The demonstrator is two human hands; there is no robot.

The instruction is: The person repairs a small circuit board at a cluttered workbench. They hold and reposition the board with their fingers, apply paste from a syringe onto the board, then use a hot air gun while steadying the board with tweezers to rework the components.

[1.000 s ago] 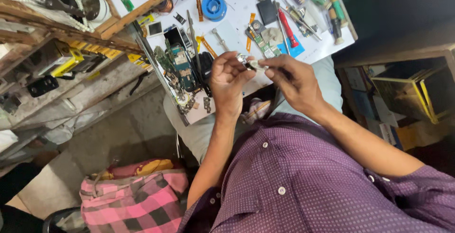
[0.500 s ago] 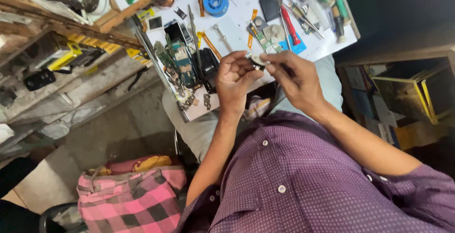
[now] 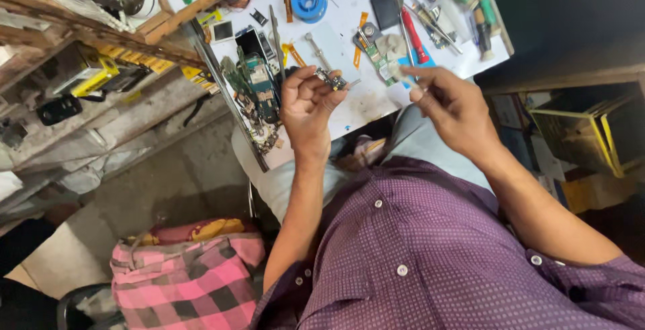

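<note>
You are pinching a small circuit board [image 3: 331, 79] at its edges between the thumb and fingertips of your left hand [image 3: 306, 105], holding it just above the white workbench [image 3: 349, 105], while your right hand [image 3: 451, 105], off at three o'clock and apart from it, is pressing its fingertips together around something too small to make out. The board looks light, thin, stiff and fragile, so gripping it by the bare edges seems wisest. At eleven o'clock more green boards [image 3: 255, 78] are lying beside it
</note>
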